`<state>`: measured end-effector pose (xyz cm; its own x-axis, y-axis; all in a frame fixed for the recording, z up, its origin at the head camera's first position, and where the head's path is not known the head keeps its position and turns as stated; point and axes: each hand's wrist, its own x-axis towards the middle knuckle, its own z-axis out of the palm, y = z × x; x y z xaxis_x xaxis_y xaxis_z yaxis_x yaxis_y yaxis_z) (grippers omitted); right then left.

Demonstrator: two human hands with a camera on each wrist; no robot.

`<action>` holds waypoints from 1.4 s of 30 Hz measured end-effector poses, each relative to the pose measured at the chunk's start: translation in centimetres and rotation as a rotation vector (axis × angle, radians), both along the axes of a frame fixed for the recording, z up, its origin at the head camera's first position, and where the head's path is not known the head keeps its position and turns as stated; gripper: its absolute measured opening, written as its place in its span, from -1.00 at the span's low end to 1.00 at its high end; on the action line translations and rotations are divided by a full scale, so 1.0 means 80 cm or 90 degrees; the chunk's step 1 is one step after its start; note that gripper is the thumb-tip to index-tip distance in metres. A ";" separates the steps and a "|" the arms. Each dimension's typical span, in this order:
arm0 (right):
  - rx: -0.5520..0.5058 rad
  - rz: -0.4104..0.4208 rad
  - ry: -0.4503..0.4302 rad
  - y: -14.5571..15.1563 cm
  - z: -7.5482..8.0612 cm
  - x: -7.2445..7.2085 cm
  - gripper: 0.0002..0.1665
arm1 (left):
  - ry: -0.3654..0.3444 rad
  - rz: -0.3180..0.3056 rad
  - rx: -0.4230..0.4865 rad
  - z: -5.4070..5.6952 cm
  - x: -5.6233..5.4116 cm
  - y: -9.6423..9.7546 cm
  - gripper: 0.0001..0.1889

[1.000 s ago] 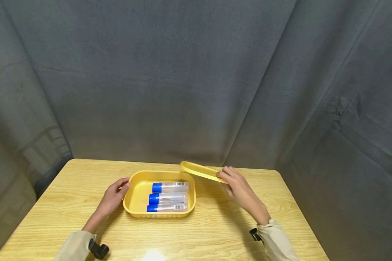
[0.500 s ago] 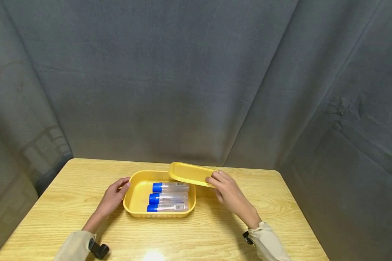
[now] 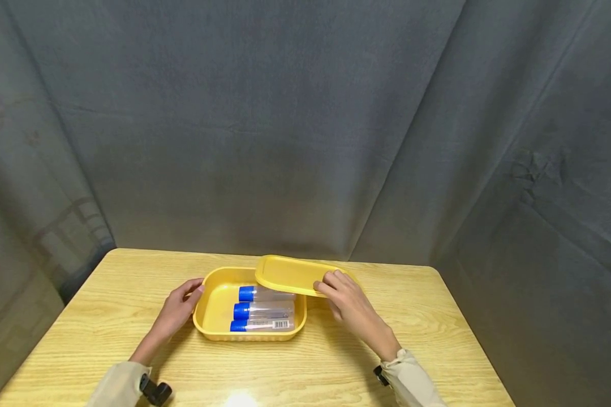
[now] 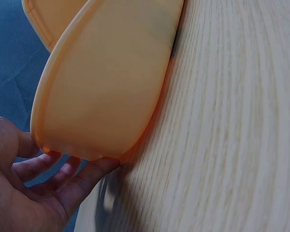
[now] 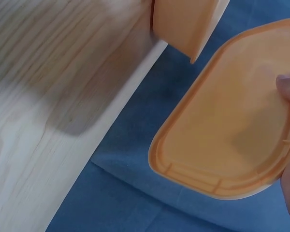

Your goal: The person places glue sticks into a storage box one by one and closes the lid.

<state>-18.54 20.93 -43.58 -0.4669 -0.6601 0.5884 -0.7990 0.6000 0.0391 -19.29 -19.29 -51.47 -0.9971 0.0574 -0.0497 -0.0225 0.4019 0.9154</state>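
A yellow plastic box (image 3: 215,311) stands uncovered on the table. In it lie three clear tubes (image 3: 270,310) with blue caps, side by side. My left hand (image 3: 175,310) rests against the box's left end; in the left wrist view its fingertips (image 4: 106,163) touch the outside of the end wall (image 4: 87,116). My right hand (image 3: 353,308) pinches the right part of a yellow lid (image 3: 290,274), thumb on one face in the right wrist view. Tilted, the lid overlaps the box's back right corner and hides part of the rear tube.
The wooden table (image 3: 285,373) has its far edge just behind the box. Grey-blue curtains (image 3: 234,141) hang behind and at both sides. A black wrist camera (image 3: 155,390) sits on the left sleeve.
My right hand has brought the lid leftward, over the box's back right corner, and turned its broad face more into view. The left hand and box stay in place.
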 end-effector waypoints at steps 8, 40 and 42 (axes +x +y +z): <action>0.004 0.014 0.017 -0.017 -0.007 0.000 -0.53 | 0.006 -0.002 -0.017 0.002 -0.001 -0.001 -0.43; 0.114 0.012 0.025 -0.070 -0.036 0.011 -0.55 | 0.021 0.005 -0.005 0.001 -0.004 0.003 -0.46; 0.110 0.017 0.024 -0.073 -0.038 0.011 -0.64 | 0.016 0.004 -0.003 0.001 -0.004 0.003 -0.45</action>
<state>-17.64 15.08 -46.63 -0.4271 -0.7651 0.4819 -0.8107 0.5600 0.1707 -19.58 -19.02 -51.40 -0.9984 0.0510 -0.0250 -0.0021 0.4066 0.9136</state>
